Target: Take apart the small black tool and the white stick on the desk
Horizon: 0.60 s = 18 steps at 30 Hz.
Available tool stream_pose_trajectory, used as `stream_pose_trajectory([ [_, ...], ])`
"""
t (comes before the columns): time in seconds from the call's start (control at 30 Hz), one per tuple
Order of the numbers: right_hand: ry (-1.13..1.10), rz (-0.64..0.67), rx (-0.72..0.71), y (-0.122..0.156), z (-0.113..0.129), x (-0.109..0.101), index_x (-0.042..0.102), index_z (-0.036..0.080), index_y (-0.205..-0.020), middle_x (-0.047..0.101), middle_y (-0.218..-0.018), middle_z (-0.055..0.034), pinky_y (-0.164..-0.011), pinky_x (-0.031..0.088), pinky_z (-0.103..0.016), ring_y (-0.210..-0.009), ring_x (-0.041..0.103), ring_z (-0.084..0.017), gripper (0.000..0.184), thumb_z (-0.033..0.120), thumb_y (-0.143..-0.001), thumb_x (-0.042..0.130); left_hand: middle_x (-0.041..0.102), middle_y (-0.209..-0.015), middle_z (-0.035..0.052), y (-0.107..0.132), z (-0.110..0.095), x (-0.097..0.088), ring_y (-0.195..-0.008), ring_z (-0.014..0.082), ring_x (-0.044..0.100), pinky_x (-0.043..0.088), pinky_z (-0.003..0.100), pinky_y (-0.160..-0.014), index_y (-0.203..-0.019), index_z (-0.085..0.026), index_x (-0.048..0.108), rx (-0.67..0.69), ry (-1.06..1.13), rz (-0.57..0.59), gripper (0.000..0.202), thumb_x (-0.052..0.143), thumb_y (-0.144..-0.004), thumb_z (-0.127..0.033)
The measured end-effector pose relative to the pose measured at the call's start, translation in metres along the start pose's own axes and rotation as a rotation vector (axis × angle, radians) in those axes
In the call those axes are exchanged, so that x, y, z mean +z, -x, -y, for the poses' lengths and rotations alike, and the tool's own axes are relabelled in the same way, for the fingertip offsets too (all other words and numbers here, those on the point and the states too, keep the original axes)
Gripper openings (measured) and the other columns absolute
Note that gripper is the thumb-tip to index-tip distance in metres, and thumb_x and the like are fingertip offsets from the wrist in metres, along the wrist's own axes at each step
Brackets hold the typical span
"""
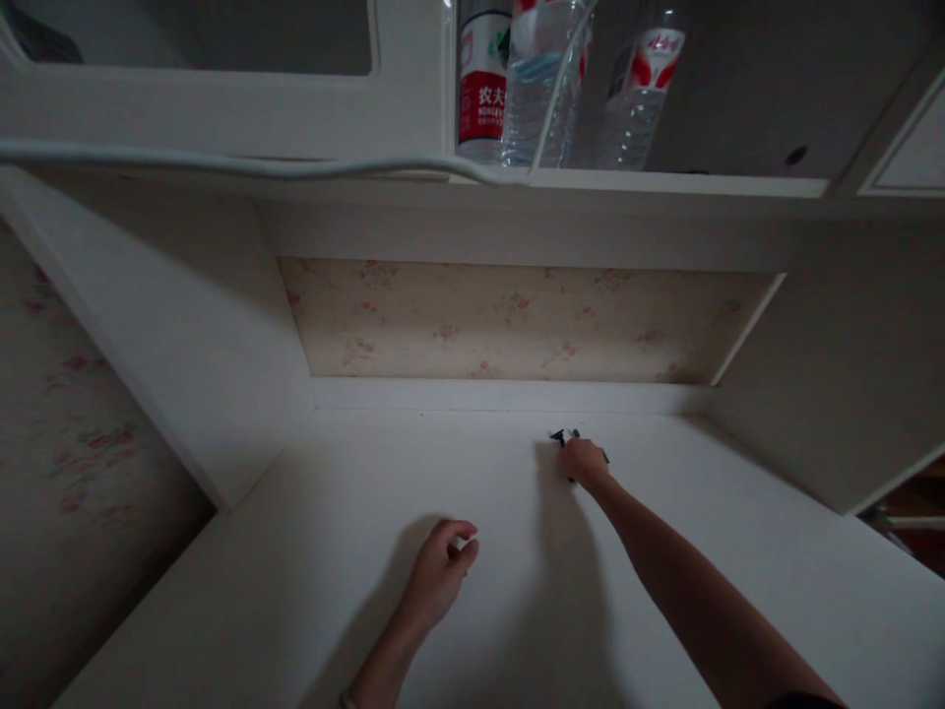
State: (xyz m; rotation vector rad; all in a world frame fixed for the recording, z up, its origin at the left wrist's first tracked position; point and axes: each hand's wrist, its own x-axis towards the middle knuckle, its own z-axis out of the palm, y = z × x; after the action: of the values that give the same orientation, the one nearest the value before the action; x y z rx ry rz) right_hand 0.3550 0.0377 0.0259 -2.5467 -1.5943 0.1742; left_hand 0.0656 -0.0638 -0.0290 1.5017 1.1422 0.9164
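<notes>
My right hand (586,461) reaches to the back of the white desktop (354,473), its fingers closed around small dark razors. One razor (559,436) shows a T-shaped head left of the fingers; a second head and thin dark handle ends stick out around the hand. The fingers cover most of their length. Nearer to me, my left hand (441,571) hovers over or rests on the desktop, I cannot tell which. Its thumb and curled fingers are apart, with nothing between them.
Overhead, a shelf (664,181) bears a red-labelled bottle (481,98) and clear plastic bottles (641,98). A pale cable (243,162) runs along the shelf's front. White side panels (199,325) flank the desktop, and floral wallpaper (517,320) covers the back wall.
</notes>
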Motion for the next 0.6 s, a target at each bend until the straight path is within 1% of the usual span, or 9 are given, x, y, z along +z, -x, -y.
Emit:
stream_pose_trajectory([
  [0.17,-0.121,-0.026,-0.036,0.009,0.002,-0.007,0.056,0.013,-0.112,0.057,-0.116,-0.0102,-0.087,0.045,-0.043,-0.101,0.057,-0.022,0.031,0.034,-0.089,0.054,0.059,-0.09,0.0054,0.0,-0.001,-0.001,-0.061,0.0111,0.049,0.041,0.024,-0.059,-0.096,-0.015,0.06,0.012,-0.042,0.0,0.026,0.053,-0.08,-0.034],
  [0.23,-0.178,-0.061,-0.077,0.018,0.003,-0.01,0.059,0.011,-0.109,0.056,-0.118,-0.014,-0.092,0.04,-0.043,-0.106,0.054,-0.024,0.03,0.032,-0.09,0.052,0.059,-0.088,0.0052,0.0,-0.003,-0.001,-0.061,0.0114,0.049,0.04,0.025,-0.06,-0.095,-0.015,0.061,0.012,-0.05,0.003,0.026,0.053,-0.08,-0.034],
  [0.3,-0.246,-0.097,-0.141,0.035,0.007,-0.011,0.061,0.01,-0.108,0.054,-0.12,-0.0183,-0.095,0.036,-0.04,-0.111,0.052,-0.026,0.029,0.029,-0.09,0.047,0.059,-0.086,0.0049,0.0,-0.005,-0.001,-0.063,0.012,0.048,0.04,0.025,-0.06,-0.095,-0.014,0.062,0.017,-0.056,0.003,0.027,0.053,-0.08,-0.035],
  [0.33,-0.286,-0.106,-0.182,0.047,0.01,-0.009,0.061,0.01,-0.108,0.055,-0.119,-0.0187,-0.095,0.035,-0.037,-0.111,0.051,-0.026,0.03,0.028,-0.091,0.045,0.059,-0.085,0.0047,0.0,-0.006,-0.001,-0.063,0.0122,0.048,0.04,0.025,-0.061,-0.095,-0.014,0.062,0.019,-0.055,0.0,0.028,0.053,-0.08,-0.036],
  [0.4,-0.38,-0.084,-0.276,0.079,0.02,-0.001,0.064,0.015,-0.105,0.061,-0.111,-0.0132,-0.088,0.04,-0.031,-0.101,0.057,-0.022,0.03,0.029,-0.091,0.041,0.059,-0.083,0.0038,0.001,-0.007,0.001,-0.064,0.0125,0.048,0.039,0.025,-0.061,-0.096,-0.015,0.062,0.021,-0.041,-0.007,0.029,0.054,-0.08,-0.037],
  [0.47,-0.483,-0.009,-0.383,0.117,0.033,0.012,0.067,0.019,-0.096,0.067,-0.095,-0.0056,-0.075,0.045,-0.024,-0.084,0.062,-0.017,0.03,0.035,-0.091,0.041,0.057,-0.077,0.002,0.002,-0.009,0.002,-0.063,0.013,0.048,0.038,0.025,-0.06,-0.097,-0.015,0.062,0.022,-0.023,-0.008,0.031,0.054,-0.08,-0.039],
  [0.53,-0.595,0.09,-0.454,0.155,0.048,0.026,0.068,0.021,-0.094,0.067,-0.073,-0.0007,-0.059,0.045,-0.021,-0.064,0.061,-0.014,0.039,0.044,-0.093,0.036,0.057,-0.071,0.0007,0.004,-0.012,0.003,-0.063,0.014,0.049,0.038,0.024,-0.058,-0.099,-0.015,0.062,0.036,-0.019,0.005,0.03,0.054,-0.08,-0.037],
  [0.57,-0.783,0.188,-0.466,0.172,0.054,0.033,0.067,0.018,-0.095,0.066,-0.067,-0.0012,-0.054,0.044,-0.022,-0.06,0.06,-0.015,0.043,0.046,-0.092,0.035,0.058,-0.071,0.001,0.005,-0.014,0.004,-0.065,0.0146,0.051,0.038,0.024,-0.059,-0.1,-0.015,0.062,0.05,-0.022,0.02,0.03,0.053,-0.08,-0.035],
  [0.6,-0.95,0.228,-0.463,0.186,0.061,0.039,0.066,0.017,-0.097,0.066,-0.07,-0.0017,-0.056,0.045,-0.023,-0.063,0.061,-0.016,0.042,0.048,-0.091,0.038,0.06,-0.074,0.002,0.007,-0.017,0.004,-0.068,0.0153,0.053,0.04,0.025,-0.061,-0.1,-0.015,0.063,0.071,-0.027,0.041,0.028,0.053,-0.081,-0.033],
])
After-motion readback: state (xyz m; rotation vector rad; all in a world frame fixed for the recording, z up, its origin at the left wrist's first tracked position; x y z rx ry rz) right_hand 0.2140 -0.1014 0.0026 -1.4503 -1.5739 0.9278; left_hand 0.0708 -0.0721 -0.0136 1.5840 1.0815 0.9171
